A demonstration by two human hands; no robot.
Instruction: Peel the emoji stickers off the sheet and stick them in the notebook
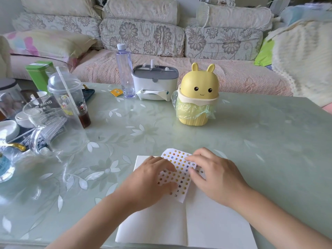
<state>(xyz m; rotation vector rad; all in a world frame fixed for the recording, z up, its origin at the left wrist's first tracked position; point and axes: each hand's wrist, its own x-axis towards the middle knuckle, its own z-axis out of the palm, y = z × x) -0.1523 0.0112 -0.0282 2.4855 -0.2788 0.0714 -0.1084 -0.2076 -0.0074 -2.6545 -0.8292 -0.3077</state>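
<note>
Clear plastic cup (pixel 53 126) lettered "Drink m", left of sticker sheet (pixel 177 169).

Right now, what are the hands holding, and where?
The left hand presses the left side of the sticker sheet onto the notebook. The right hand touches its upper right; whether it pinches anything cannot be told.

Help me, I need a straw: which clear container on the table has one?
The dome-lidded cup at the left; the capped bottle and the handled jug have none.
</note>
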